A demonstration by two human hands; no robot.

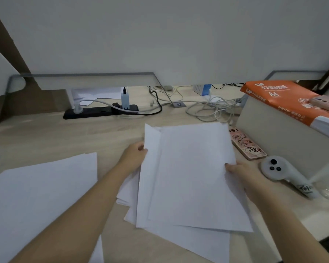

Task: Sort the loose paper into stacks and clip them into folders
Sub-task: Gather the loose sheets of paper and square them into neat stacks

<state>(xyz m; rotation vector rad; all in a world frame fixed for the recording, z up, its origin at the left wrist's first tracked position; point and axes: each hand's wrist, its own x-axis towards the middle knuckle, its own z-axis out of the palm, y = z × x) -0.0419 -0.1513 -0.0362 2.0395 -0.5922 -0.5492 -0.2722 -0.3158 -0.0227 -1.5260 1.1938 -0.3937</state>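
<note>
Fingers of the left hand curl round the left edge of the sheaf; the right hand pinches its right edge, thumb on top. I judge this a squaring grip, over loose paper on the desk.

I see a sheaf of plain white paper sheets, edges uneven, tilted up on my side of the black power strip, to its right. Loose white sheets fan flat farther from the strip. A white paper stack lies flat on the strip's near left.

The left hand is partly hidden behind the held sheets.
</note>
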